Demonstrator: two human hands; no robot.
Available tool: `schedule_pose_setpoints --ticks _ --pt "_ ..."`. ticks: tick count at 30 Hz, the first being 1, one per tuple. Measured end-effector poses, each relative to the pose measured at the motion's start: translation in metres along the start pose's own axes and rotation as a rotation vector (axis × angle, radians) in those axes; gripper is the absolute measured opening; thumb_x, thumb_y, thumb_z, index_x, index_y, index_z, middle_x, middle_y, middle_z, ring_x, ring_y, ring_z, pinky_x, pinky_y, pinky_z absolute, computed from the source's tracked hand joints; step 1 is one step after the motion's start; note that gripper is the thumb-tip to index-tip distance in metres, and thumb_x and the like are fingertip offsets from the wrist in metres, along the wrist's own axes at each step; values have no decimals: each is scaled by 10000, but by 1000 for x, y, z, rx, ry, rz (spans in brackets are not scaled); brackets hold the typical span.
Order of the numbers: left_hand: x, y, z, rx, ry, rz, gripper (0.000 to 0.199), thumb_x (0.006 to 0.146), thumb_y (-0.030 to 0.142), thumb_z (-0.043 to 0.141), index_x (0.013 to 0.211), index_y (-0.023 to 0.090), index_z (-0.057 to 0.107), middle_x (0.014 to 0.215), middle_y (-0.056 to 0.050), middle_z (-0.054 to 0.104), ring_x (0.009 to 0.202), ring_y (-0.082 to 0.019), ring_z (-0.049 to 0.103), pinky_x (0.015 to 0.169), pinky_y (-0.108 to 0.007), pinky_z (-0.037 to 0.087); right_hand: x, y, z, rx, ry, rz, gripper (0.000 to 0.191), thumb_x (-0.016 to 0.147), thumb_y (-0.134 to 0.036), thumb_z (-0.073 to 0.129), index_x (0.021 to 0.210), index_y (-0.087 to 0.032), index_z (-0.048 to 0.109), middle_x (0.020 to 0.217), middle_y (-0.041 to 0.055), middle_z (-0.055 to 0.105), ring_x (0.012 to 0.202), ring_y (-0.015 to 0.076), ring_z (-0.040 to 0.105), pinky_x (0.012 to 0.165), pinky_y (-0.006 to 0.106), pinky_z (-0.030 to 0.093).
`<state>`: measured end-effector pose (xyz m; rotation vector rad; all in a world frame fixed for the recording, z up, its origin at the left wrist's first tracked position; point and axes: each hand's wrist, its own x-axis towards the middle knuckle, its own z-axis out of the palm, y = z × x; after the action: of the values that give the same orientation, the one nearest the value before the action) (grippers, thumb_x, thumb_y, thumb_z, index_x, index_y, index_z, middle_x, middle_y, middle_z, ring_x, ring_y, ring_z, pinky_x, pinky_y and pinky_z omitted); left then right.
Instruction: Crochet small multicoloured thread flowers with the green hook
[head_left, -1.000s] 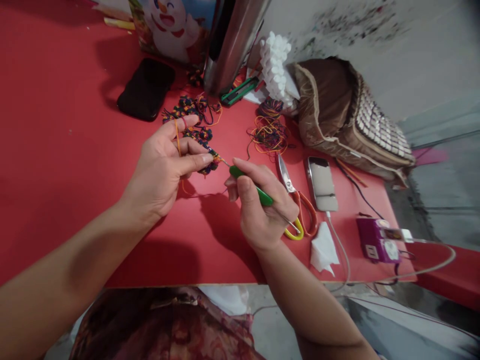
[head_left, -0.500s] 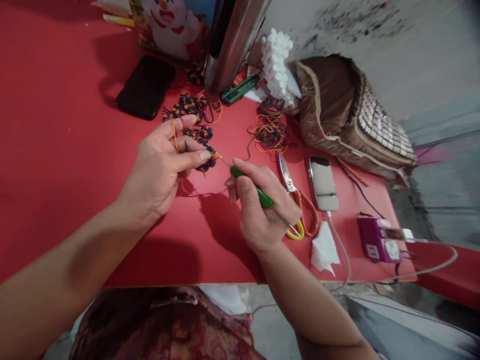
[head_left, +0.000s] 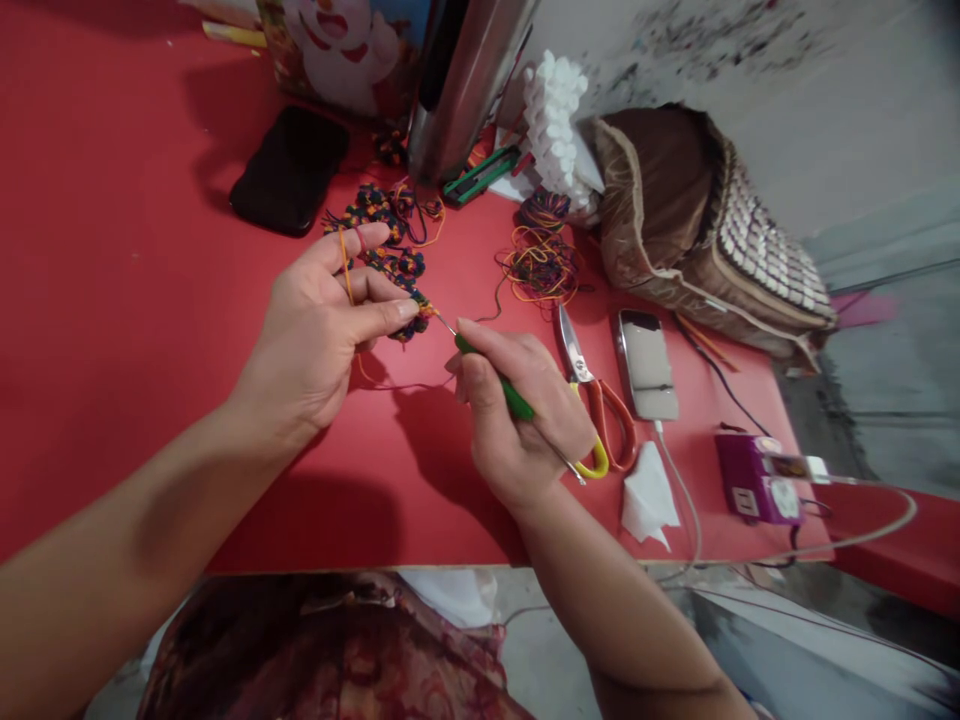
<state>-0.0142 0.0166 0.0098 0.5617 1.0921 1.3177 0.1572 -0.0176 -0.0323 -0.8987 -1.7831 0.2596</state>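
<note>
My left hand (head_left: 319,325) pinches a small dark multicoloured crocheted piece (head_left: 405,328) between thumb and finger, and orange yarn (head_left: 346,265) loops over its raised fingers. In my right hand (head_left: 521,410) is a green-handled crochet hook (head_left: 516,398), its thin metal tip touching the piece's right end. More crocheted pieces (head_left: 375,207) lie just beyond my left hand. A loose tangle of orange and dark yarn (head_left: 541,262) rests on the red table, with a strand running toward my hands.
Right of my right hand lie scissors (head_left: 613,425), a phone (head_left: 649,365) on a cable, a crumpled tissue (head_left: 649,497) and a purple box (head_left: 754,478). Behind stand a steel flask (head_left: 465,95) and brown bag (head_left: 660,200). A black case (head_left: 290,170) sits back left.
My right hand and the hook have shifted slightly left, toward the crocheted piece. My left hand has hardly moved and keeps its pinch.
</note>
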Motion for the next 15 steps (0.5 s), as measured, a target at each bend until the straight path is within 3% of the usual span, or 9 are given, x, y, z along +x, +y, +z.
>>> schedule_pose_setpoints --ticks 7,15 --pt "0 2 -2 -20 0 6 462 741 -119 757 1096 173 707 654 45 663 569 -101 517 555 -256 339 1 3 -5 -74 -53 -98 255 1064 -112 686 1270 -187 814 1014 88 857 855 183 805 748 303 677" --pt "1 4 -2 14 17 -14 450 753 -128 749 1071 189 710 653 45 657 574 -107 530 563 -268 344 1 5 -5 -111 -58 -138 308 1044 -81 692 1296 -218 804 971 58 811 806 171 765 705 301 650"
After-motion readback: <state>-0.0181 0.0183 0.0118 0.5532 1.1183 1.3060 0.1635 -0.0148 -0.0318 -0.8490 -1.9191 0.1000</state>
